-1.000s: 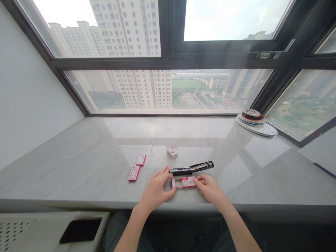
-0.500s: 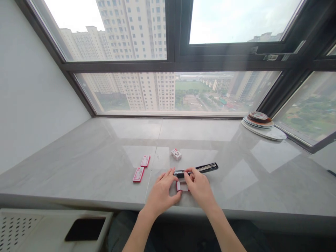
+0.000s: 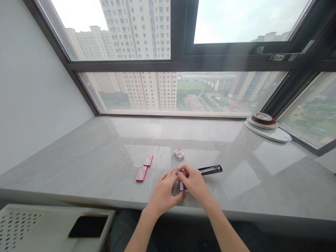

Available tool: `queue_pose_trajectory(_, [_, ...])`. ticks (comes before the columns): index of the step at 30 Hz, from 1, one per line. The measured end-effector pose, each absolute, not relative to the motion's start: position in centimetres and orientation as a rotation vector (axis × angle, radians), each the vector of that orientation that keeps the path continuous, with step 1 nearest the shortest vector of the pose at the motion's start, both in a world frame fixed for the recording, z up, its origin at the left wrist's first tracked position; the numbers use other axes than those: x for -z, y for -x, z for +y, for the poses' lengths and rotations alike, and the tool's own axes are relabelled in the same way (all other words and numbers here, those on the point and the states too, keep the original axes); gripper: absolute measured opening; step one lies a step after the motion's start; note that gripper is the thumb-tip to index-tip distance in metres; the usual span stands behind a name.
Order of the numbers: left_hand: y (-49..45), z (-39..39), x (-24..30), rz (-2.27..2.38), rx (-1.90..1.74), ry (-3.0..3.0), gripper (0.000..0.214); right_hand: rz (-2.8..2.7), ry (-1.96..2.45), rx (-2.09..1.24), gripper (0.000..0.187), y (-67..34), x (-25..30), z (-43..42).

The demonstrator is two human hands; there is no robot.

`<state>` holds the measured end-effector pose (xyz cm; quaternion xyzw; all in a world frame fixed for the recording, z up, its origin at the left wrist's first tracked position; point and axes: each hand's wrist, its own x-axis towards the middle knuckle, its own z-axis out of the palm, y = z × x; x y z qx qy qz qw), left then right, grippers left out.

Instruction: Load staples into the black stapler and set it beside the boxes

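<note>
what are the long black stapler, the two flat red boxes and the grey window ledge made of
Long black stapler: black plastic or painted metal, can't tell which; the silvery channel in its open top looks like bare metal.
Two flat red boxes: likely printed card, matt, crisp edges.
Grey window ledge: polished stone or stone-look tile; it mirrors the window panes and shows joint lines.

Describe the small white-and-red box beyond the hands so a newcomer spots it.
On the grey stone window ledge, find the person's left hand and right hand near the front edge. Just beyond them, past the black stapler, sits the small white-and-red box. Unlike the two flat red packets leftward, it is mostly white and chunkier.
</note>
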<state>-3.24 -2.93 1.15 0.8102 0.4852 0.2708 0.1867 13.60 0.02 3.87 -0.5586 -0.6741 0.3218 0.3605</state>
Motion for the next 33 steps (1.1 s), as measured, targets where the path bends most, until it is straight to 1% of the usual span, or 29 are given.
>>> queue_pose_trajectory(2, [3.3, -2.9, -1.1, 1.369, -0.770, -2.274, 0.056, -1.774, 1.434, -0.785, 0.021, -14.0, -4.5, -0.1])
queue_pose_trajectory(7, [3.3, -2.9, -1.1, 1.380, -0.776, -2.231, 0.036, -2.081, 1.506, -0.667, 0.008, -16.1, -5.4, -1.5])
queue_pose_trajectory(10, [3.3, -2.9, -1.3, 1.383, -0.783, -2.215, 0.029, -2.216, 1.552, -0.671, 0.007, -17.1, -5.5, -2.7])
queue_pose_trajectory(12, [3.4, -3.0, -1.5, 1.375, -0.789, -2.211, 0.029, -2.213, 1.546, -0.719, 0.011, -17.8, -5.3, -3.3])
queue_pose_trajectory(15, [3.7, -3.3, -2.0, 1.376, -0.855, -2.192, 0.036, -2.054, 1.602, -0.766, 0.021, -19.6, -4.4, -3.8])
queue_pose_trajectory(16, [3.7, -3.4, -2.2, 1.408, -0.896, -2.170, 0.033, -1.979, 1.657, -0.748, 0.025, -20.4, -4.0, -3.8])
queue_pose_trajectory(18, [3.6, -3.6, -2.3, 1.531, -0.964, -2.108, 0.013, -1.868, 1.773, -0.695, 0.030, -21.9, -2.9, -3.9])
queue_pose_trajectory(19, [3.3, -3.7, -2.2, 1.598, -0.974, -2.088, 0.008, -1.849, 1.812, -0.685, 0.032, -22.5, -2.4, -3.9])
queue_pose_trajectory(21, [2.5, -3.8, -1.9, 1.692, -0.954, -2.092, 0.021, -1.857, 1.827, -0.715, 0.033, -22.9, -1.7, -3.9])
queue_pose_trajectory(22, [1.9, -3.9, -1.7, 1.713, -0.941, -2.110, 0.024, -1.864, 1.804, -0.743, 0.034, -22.7, -1.4, -4.0])
queue_pose_trajectory(27, [-0.4, -4.3, -1.4, 1.743, -0.911, -2.165, 0.027, -1.808, 1.646, -0.858, 0.038, -21.2, -0.7, -3.9])
queue_pose_trajectory(30, [-1.0, -4.4, -1.8, 1.764, -0.935, -2.147, 0.026, -1.619, 1.739, -1.021, 0.043, -23.2, -0.3, -3.4])
queue_pose_trajectory(32, [-1.3, -4.4, -1.8, 1.754, -0.957, -2.158, 0.022, -1.416, 1.813, -1.144, 0.049, -25.6, -0.5, -2.9])
queue_pose_trajectory(33, [-1.4, -4.3, -1.8, 1.745, -0.959, -2.173, 0.023, -1.329, 1.819, -1.173, 0.056, -26.9, -0.7, -2.6])
